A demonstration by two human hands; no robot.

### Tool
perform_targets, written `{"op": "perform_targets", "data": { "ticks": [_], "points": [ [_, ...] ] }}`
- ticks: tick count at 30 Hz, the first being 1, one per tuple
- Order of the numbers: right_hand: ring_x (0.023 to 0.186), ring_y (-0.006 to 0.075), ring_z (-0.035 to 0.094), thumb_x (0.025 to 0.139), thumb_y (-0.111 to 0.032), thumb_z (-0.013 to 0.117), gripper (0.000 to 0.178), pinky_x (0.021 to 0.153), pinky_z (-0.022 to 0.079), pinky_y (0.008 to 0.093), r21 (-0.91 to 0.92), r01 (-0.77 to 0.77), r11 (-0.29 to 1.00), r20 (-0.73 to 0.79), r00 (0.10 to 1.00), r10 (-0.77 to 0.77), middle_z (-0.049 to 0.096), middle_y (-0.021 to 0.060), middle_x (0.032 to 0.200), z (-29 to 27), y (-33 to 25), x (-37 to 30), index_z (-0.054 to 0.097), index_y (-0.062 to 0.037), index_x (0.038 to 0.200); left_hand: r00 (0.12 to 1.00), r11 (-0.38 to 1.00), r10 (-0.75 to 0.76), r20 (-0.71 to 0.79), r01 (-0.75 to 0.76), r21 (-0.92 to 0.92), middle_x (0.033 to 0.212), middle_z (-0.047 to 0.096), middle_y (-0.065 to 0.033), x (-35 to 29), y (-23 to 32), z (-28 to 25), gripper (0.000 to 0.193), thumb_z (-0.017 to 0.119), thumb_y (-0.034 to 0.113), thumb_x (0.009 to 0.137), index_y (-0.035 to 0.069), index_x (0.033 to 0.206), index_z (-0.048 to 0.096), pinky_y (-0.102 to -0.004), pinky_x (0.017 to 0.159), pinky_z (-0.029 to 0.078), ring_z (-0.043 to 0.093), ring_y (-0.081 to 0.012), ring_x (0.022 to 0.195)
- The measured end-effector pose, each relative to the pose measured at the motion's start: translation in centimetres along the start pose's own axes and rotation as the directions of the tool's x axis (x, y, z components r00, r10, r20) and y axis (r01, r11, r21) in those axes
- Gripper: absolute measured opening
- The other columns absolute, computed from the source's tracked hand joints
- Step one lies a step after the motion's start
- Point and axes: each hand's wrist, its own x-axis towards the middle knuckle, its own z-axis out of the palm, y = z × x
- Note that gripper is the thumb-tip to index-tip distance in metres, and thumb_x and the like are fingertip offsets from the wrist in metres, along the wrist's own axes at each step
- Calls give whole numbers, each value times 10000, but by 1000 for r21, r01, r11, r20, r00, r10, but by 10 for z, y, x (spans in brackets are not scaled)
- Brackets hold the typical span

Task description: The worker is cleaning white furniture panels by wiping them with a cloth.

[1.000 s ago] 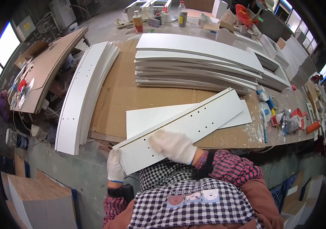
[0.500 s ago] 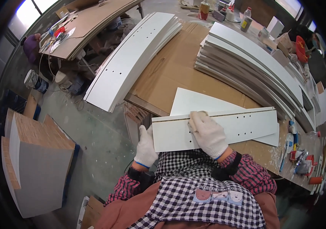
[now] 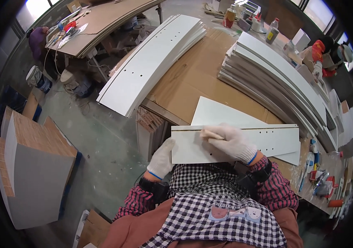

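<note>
A white drilled panel [image 3: 236,144] with a dark groove along its far edge lies in front of me, close to my apron. My left hand [image 3: 161,160], in a white knit glove, grips the panel's left end, with some fingers hidden. Across the panel's middle, my gloved right hand [image 3: 232,142] is closed in a pinch near the groove. Something small and beige seems to show at its fingertips, but I cannot make out what. Under the drilled panel lies another white panel [image 3: 222,112], set at an angle.
Stacked white drilled boards [image 3: 143,66] stand at the far left of the cardboard-covered table [image 3: 184,82]. Another board stack [image 3: 263,78] is at right. Brushes and tools [image 3: 319,175] lie right of me. A wood-edged grey piece [image 3: 40,177] stands at left. Two people work farther off.
My right hand has turned and its fingers have drawn together over the panel. The panel now lies more level, and the whole view has shifted slightly.
</note>
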Motion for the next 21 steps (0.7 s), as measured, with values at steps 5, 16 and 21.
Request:
{"op": "perform_targets", "data": {
  "ticks": [5,16,21],
  "points": [
    [810,306,616,850,-122,619,257,727,508,368,-418,-177,891,-368,930,12,606,126,830,0,18,-13,671,-139,1101,1000,997,3,-16,-2,76,1288,556,-117,3,-2,7,377,482,142,1001,7,1350,433,-341,981,491,583,-203,1153],
    [777,303,619,797,-232,679,224,659,518,414,-469,84,879,-176,967,-187,614,87,805,54,4,52,639,-178,1011,995,978,-24,-95,4,-207,1194,601,-89,2,-8,9,401,539,136,980,-9,1336,427,-329,967,477,606,-183,1056],
    [805,329,636,809,-256,670,291,678,518,434,-468,199,861,-53,966,-252,623,118,856,84,-13,72,618,-159,1079,959,921,240,-149,-176,348,1260,591,-91,3,-20,-12,673,221,588,1018,42,1332,459,-350,980,452,575,-213,1157]
  ]
}}
